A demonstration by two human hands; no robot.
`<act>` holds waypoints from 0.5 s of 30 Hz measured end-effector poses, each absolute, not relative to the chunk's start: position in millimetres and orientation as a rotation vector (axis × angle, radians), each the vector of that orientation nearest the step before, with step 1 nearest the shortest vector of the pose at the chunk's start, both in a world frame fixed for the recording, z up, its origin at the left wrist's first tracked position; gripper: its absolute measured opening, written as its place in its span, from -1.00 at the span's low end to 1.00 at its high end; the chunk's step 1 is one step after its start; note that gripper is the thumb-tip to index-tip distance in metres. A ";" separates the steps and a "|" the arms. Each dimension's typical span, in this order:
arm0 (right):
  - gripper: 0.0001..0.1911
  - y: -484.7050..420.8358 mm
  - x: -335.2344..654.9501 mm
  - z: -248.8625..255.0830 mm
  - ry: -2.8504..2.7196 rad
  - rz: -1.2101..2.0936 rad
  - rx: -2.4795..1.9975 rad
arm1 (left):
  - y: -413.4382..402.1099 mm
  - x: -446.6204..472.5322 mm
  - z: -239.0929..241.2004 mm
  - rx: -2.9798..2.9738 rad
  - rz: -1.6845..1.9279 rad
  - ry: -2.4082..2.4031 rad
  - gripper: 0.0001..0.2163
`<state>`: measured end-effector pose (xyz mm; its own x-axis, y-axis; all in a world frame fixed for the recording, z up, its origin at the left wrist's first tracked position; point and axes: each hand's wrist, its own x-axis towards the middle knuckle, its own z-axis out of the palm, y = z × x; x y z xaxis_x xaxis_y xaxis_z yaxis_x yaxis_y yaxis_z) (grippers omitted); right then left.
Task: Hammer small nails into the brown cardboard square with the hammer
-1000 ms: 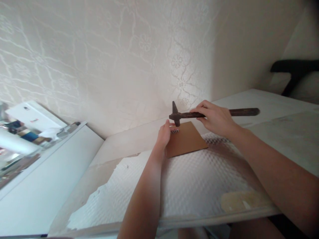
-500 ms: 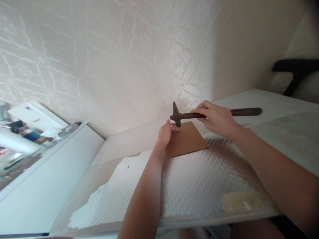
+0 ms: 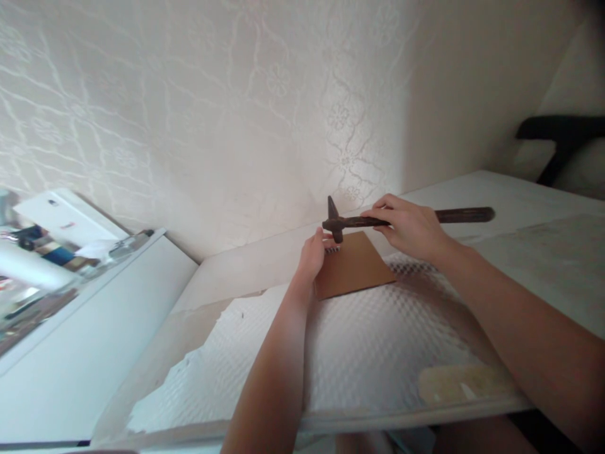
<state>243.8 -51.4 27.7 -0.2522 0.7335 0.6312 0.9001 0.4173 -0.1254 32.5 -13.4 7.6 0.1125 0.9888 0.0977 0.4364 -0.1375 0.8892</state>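
My right hand [image 3: 409, 226] is closed around the middle of a dark hammer's wooden handle [image 3: 466, 215]. The hammer lies level, its head [image 3: 333, 222] just above the fingers of my left hand [image 3: 312, 255]. That hand rests at the left side of a flat brown sheet [image 3: 355, 268], fingers curled in. Beside its fingertips shows a short row of dark and light marks [image 3: 332, 250], too small to name. What those fingers grip, if anything, is hidden by the hand and hammer head. Under the sheet lies a white quilted-pattern cover [image 3: 373, 353].
The worn table [image 3: 189, 328] has a torn cover and a yellowish patch [image 3: 463, 383] near its front edge. A patterned wall [image 3: 236, 126] rises behind. To the left stands a white cabinet [image 3: 108, 340] with a white box [image 3: 70, 221] and clutter on top. A black armrest [image 3: 562, 129] is at right.
Almost nothing differs. The hammer and my right hand sit very slightly lower in view; my left hand and the brown sheet keep their places.
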 end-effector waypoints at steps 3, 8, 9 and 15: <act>-0.63 -51.4 244.0 28.4 -1.991 -0.367 -1.404 | -14.7 32.6 8.1 1.670 0.968 1.413 -0.45; -0.66 -50.8 242.9 27.0 -2.089 -0.387 -1.358 | -11.4 32.8 6.3 1.676 0.994 1.384 -0.48; -0.65 -50.7 242.8 26.7 -2.091 -0.398 -1.350 | -10.7 32.8 6.0 1.678 0.993 1.387 -0.48; -0.65 -51.2 243.2 27.4 -1.965 -0.436 -1.322 | -13.3 34.1 7.5 1.637 0.984 1.399 -0.49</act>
